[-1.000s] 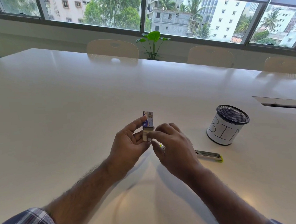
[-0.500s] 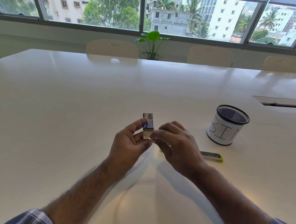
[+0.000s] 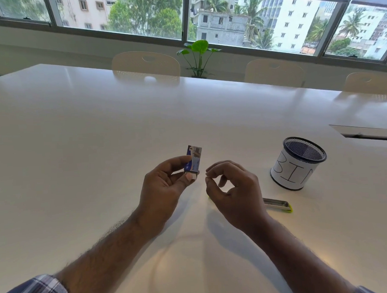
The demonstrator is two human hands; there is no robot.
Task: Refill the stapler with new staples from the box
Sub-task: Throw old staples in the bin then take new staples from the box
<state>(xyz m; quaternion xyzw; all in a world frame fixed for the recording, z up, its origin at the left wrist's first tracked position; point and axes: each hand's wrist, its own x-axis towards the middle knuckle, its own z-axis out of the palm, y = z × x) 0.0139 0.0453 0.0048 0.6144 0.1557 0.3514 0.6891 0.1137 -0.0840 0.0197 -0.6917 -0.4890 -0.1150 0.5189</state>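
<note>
Staple box, a small blue carton, stands upright in the left hand, pinched between thumb and fingers, its pale inner tray pushed out at the lower end by the thumb tip. Change over the last second: the right hand, which was pressed close against the tray end of the box with fingertips working at it, has now drawn off to the right and sits just beside the box, apart from it. Right grip is pressed together at forefinger and thumb, other fingers loosely curled; something thin and glinting shows at the pinch, likely a strip of staples, too small to confirm. Left grip unchanged, holding the box above the counter. Stapler, metal channel with a yellow-green end, lies flat on the counter beyond the right hand's far side, mostly hidden behind the wrist; whether its magazine is open cannot be told. Mesh pen cup marked BIN stands past the stapler, further right. Judgement: extraction from the box looks done or nearly so; loading is not yet begun. Next the strip must travel down and right to the stapler. Risk: a thin strip may break or slip from so light a pinch.
</note>
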